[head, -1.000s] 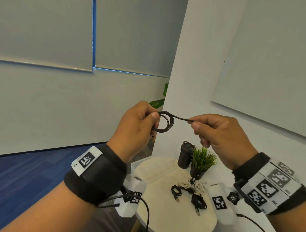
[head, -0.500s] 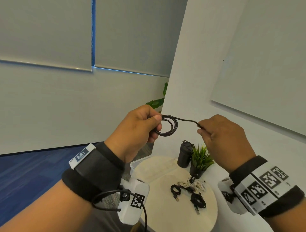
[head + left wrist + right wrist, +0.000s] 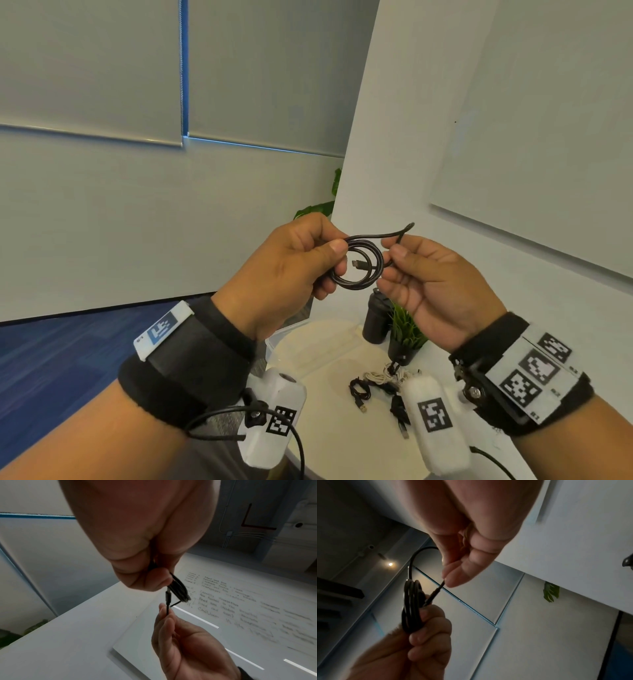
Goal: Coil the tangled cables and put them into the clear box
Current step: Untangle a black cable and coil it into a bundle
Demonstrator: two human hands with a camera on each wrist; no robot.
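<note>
Cable (image 3: 359, 270) between both raised hands

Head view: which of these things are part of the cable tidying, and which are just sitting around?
Part of the job:
- black cable, coiled, held by left hand and right hand
- loose cables on the round table
- clear box

Just sitting around:
- small potted plant
- black bottle
- whiteboard

Head camera looking down over the black cable (image 3: 359, 263), wrist cameras close beneath it, facing up, all sharing it
</note>
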